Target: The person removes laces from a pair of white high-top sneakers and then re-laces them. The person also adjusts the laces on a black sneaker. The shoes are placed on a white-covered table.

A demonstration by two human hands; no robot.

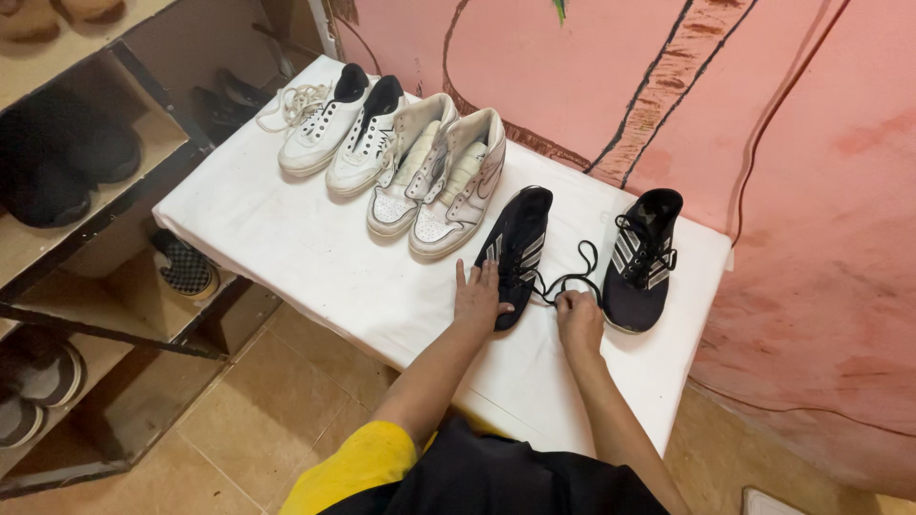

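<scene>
Black striped shoe (516, 250) sits near the front edge of the white bench (315, 277), right of centre, toe toward the person. Count on the bench, left to right: 2 white low-tops with black collars (336, 129) at the far-left corner, touching each other, loose white laces (291, 100) trailing off behind them; 2 white high-tops (437, 176) mid-bench, side by side and touching; 2 black striped shoes, the second one (641, 257) near the right edge, apart from the first. 6 shoes total, 3 pairs.

Hard to read: shelf unit (76, 181) at left holds dark shoes (57, 157) in shadow, count unclear; one checkered slip-on (183, 269) shows under the bench's left edge, partly hidden. More dark footwear behind the far-left corner, can't make out what.

Left hand (477, 300): flat, fingers spread wide, palm down, pressing on the toe side of the first black shoe, wrist over the front edge. Right hand (579, 319): closed into a pinch on the black lace (569, 282), which loops loose on the bench between the two black shoes. Both forearms reach in from the front edge, roughly parallel.
</scene>
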